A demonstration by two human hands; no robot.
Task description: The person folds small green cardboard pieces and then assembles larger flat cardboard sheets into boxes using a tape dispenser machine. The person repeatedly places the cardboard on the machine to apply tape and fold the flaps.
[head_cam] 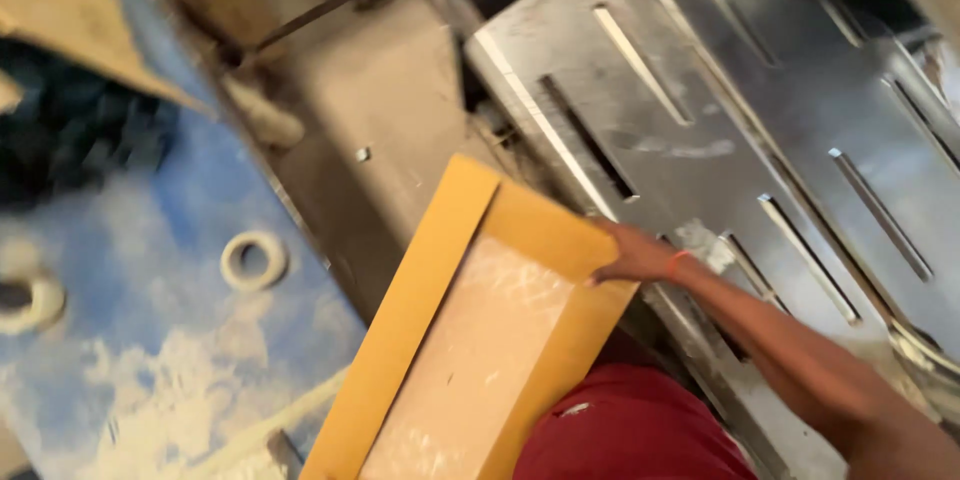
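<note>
Right hand (640, 258) laid on the upper right edge of a yellow-bordered flat panel (470, 340), fingers (605, 275) bent over that edge and gripping it. Panel tilted, running from lower left up toward the metal machine surface (700, 110), its top corner just beside the slotted steel plate. Pale dusty centre, yellow band along 2 visible sides. Left hand out of sight. Red garment (625, 430) just below the panel's lower right edge. To the left, a blue dusty floor (150, 240) with 1 tape roll (254, 260), well apart from the panel.
</note>
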